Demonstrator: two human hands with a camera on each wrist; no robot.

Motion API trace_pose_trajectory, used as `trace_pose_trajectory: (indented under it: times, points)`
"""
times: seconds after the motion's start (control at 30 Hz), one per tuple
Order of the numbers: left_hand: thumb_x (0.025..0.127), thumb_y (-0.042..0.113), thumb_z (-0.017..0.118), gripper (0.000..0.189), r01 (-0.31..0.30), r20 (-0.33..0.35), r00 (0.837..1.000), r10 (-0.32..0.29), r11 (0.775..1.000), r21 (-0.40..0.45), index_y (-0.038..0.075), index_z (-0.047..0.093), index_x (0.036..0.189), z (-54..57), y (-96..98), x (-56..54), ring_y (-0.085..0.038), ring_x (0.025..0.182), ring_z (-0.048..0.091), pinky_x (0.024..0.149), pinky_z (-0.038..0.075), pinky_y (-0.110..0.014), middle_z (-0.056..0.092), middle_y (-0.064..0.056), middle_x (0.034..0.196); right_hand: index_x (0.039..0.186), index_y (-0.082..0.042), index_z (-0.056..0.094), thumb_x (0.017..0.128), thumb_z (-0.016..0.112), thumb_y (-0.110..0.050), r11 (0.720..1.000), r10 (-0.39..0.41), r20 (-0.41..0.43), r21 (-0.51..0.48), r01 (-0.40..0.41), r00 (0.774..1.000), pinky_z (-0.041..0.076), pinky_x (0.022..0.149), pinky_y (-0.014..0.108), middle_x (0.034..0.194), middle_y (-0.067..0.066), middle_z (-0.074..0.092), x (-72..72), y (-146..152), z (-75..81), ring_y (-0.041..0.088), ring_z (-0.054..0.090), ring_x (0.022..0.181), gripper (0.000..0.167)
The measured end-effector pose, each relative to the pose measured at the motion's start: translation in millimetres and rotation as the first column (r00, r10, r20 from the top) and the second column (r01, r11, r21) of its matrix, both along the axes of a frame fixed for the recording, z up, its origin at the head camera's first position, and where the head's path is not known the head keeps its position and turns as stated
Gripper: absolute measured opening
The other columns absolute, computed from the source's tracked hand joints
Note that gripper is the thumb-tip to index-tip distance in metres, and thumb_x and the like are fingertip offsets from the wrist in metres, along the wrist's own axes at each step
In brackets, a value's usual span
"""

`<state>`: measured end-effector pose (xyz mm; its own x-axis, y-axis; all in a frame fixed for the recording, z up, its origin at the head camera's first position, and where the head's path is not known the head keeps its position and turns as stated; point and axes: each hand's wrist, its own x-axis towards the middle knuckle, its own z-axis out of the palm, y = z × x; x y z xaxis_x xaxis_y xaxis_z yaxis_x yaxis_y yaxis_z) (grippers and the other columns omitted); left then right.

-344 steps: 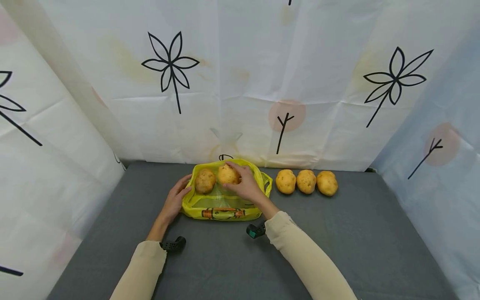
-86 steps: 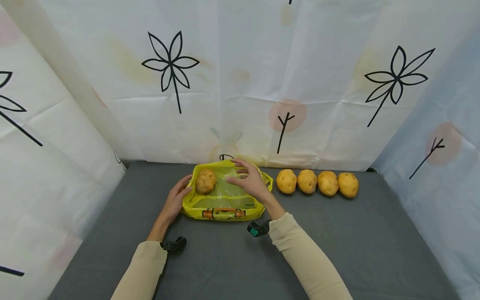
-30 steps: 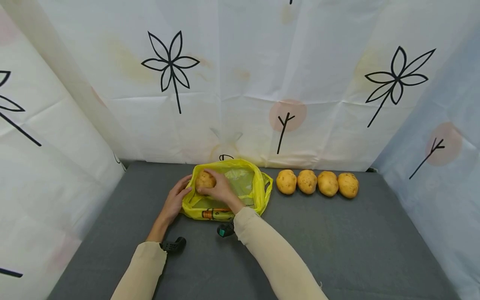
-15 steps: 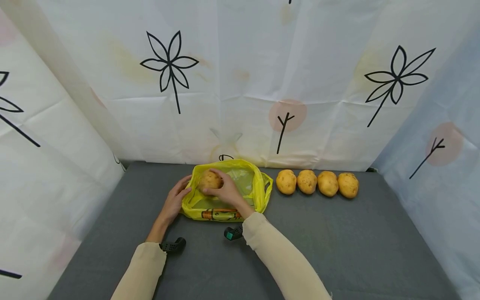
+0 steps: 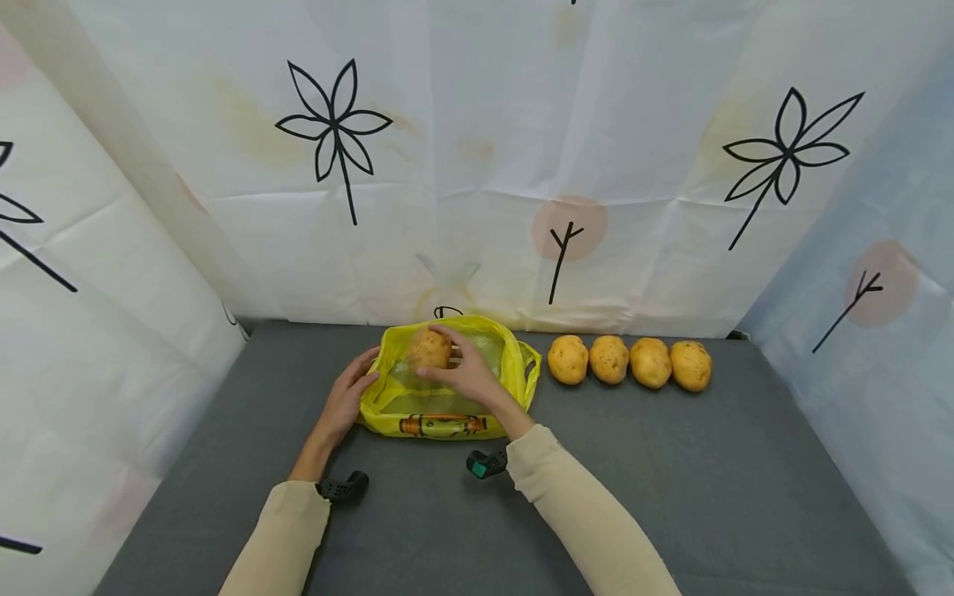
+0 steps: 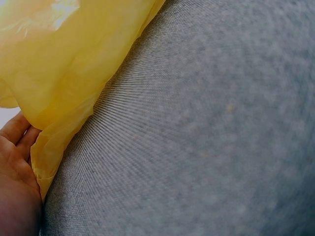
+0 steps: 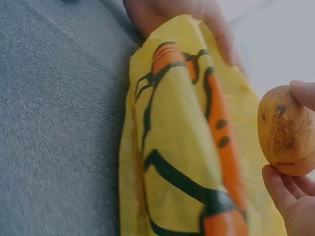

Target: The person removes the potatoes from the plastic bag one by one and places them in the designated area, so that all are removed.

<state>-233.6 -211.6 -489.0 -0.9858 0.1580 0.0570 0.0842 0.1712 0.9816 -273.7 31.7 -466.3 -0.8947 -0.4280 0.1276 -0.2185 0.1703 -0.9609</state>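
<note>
A yellow plastic bag [image 5: 440, 426] with a printed orange figure lies with its mouth spread at the back middle of the table. My left hand [image 5: 348, 400] holds the bag's left edge; in the left wrist view, plastic hides the fingertips of that hand [image 6: 17, 172]. Over the bag's mouth, my right hand [image 5: 469, 370] grips a potato [image 5: 430, 351] between thumb and fingers. The right wrist view shows this potato [image 7: 285, 130], brown-spotted, raised beside the printed wall of the bag [image 7: 182, 147]. No other potato shows inside the bag.
Right of the bag, several potatoes stand in a row along the table's back, among them a near one [image 5: 568, 360] and the end one [image 5: 691, 366]. Grey cloth covers the table [image 5: 417, 530]. A patterned white curtain [image 5: 477, 165] hangs behind and at both sides.
My right hand has taken the potato from the bag's left part and moved it right and up. Earlier, another potato left the bag and joined the row's right end. My left hand stays put.
</note>
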Motion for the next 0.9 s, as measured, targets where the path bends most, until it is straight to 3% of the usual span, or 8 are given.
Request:
trace_pose_trajectory:
  times: [0.33,0.57,0.9]
  points:
    - [0.110,0.011,0.043,0.049,0.002,0.000,1.000,-0.002,1.000,-0.014,0.001,0.033,0.157,0.8,-1.1,-1.3,-0.044,0.142,0.033,0.113,0.026,-0.058,0.036,-0.030,0.155,0.156,-0.022,0.043,0.093,0.076,-0.012,0.999,0.024,-0.034,-0.042,-0.026,0.999,0.053,0.092,0.044,0.151,0.009,0.041,8.6,23,20.0,0.032,0.051,0.126,0.072]
    - [0.110,0.011,0.042,0.049,0.005,-0.006,1.000,-0.005,1.000,-0.019,0.000,0.033,0.158,0.1,-1.9,-1.9,-0.044,0.142,0.033,0.113,0.025,-0.059,0.037,-0.030,0.154,0.155,-0.014,0.043,0.092,0.076,-0.007,0.997,0.022,-0.068,-0.077,-0.027,0.997,0.051,0.096,0.049,0.154,0.012,0.038,14.7,42,32.0,0.035,0.050,0.128,0.072]
    - [0.110,0.010,0.043,0.049,0.005,-0.005,1.000,-0.005,1.000,-0.016,0.000,0.034,0.157,-0.7,-1.1,-1.2,-0.043,0.141,0.036,0.112,0.027,-0.056,0.038,-0.029,0.154,0.153,-0.015,0.046,0.091,0.076,-0.004,0.995,-0.013,-0.095,-0.095,0.004,0.995,0.052,0.093,0.048,0.152,0.012,0.040,23.3,70,42.1,0.036,0.052,0.124,0.070]
